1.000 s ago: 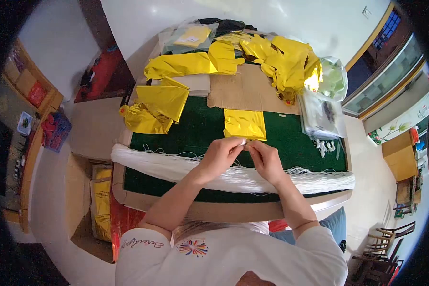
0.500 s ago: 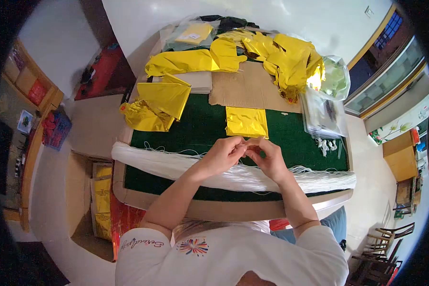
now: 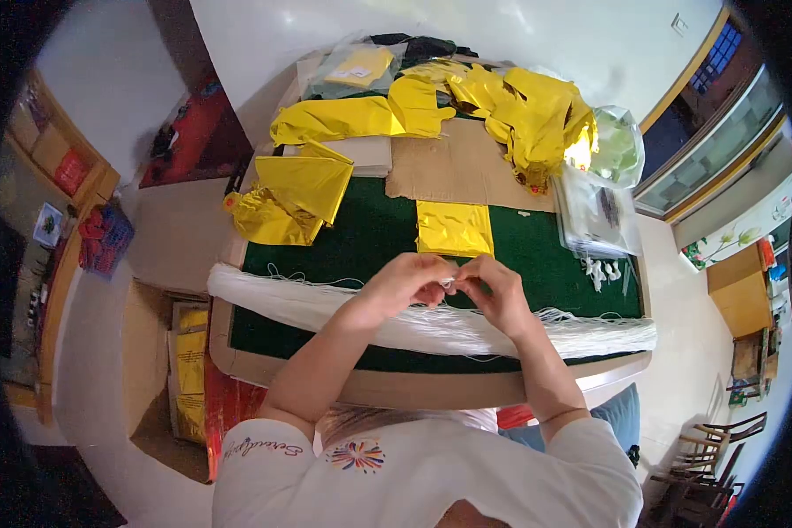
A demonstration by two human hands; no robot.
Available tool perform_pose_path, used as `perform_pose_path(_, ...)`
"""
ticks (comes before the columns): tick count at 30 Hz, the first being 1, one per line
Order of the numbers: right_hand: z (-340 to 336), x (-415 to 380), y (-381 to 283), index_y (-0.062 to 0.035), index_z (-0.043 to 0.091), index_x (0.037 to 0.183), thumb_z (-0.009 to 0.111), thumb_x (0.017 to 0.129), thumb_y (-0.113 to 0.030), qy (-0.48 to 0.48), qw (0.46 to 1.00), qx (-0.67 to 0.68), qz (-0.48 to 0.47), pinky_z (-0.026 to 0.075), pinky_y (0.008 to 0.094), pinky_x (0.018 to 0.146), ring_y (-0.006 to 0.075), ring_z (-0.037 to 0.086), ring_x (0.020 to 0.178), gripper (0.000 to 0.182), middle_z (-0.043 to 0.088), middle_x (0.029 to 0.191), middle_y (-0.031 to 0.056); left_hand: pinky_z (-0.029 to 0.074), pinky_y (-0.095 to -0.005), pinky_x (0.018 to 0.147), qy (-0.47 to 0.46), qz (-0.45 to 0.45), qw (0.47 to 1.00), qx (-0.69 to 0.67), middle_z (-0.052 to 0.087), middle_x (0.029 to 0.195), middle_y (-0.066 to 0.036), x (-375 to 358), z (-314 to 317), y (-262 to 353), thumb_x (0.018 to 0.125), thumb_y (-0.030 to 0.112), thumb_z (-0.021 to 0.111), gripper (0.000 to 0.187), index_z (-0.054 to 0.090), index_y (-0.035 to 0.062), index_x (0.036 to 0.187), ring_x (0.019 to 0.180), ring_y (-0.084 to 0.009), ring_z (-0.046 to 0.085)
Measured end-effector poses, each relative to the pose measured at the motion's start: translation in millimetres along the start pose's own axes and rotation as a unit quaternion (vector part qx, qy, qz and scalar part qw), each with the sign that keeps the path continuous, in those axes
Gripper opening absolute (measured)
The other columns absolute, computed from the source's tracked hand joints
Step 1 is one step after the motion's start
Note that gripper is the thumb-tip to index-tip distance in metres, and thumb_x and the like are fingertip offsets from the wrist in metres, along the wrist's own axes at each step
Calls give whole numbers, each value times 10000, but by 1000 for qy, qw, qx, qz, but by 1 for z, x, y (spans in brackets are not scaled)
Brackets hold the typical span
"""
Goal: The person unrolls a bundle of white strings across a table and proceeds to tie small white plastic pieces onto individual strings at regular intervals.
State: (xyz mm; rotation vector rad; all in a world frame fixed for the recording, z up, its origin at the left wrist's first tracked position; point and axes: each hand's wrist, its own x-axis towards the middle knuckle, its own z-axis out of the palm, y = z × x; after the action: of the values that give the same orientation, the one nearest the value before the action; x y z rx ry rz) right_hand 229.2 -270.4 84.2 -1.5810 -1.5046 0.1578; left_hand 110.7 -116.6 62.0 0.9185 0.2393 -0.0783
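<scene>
My left hand (image 3: 409, 283) and my right hand (image 3: 495, 295) meet over the table, fingertips pinched close together. Between them shows a small white piece (image 3: 449, 282), perhaps string, mostly hidden by the fingers. Below the hands a long bundle of white string (image 3: 299, 304) stretches across the near side of the table, with loose strands along its top. Just beyond my fingertips lies a flat folded yellow foil packet (image 3: 455, 227).
Crumpled yellow foil sheets (image 3: 541, 114) and another folded foil (image 3: 304, 189) surround a cardboard sheet (image 3: 458, 163). Clear plastic bags (image 3: 598, 211) and small white pieces (image 3: 600, 273) lie to the right on the green tabletop (image 3: 370, 229). A cardboard box (image 3: 154, 387) stands at lower left.
My left fingers have shifted slightly and the two hands' fingertips are a little further apart. More of the small white piece shows between them.
</scene>
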Motion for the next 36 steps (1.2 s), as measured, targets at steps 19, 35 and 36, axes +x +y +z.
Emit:
perform_pose_path(19,-16,4,-8,-4,585,865,630,771,-5,-31,998,-31,53,469,303,640,245,590,726,104,583,803,110,425,-273,518,157,308,767,541,600,701,-116,-2,13,-7,776,43,640,52,638,2,807,589,-203,580)
perform_pose_path(35,2,3,-8,-22,590,848,662,698,41,24,996,-80,-36,470,315,631,248,578,719,177,555,788,103,444,-264,537,198,325,781,496,594,706,-75,5,11,-16,783,41,639,75,617,-10,833,587,-90,540)
perform_pose_path(36,0,3,-6,-22,590,848,662,698,41,25,996,-80,-35,470,315,631,248,578,719,177,555,788,103,449,-261,557,162,308,768,538,607,729,-63,3,12,-15,788,45,639,73,629,0,843,604,-88,552)
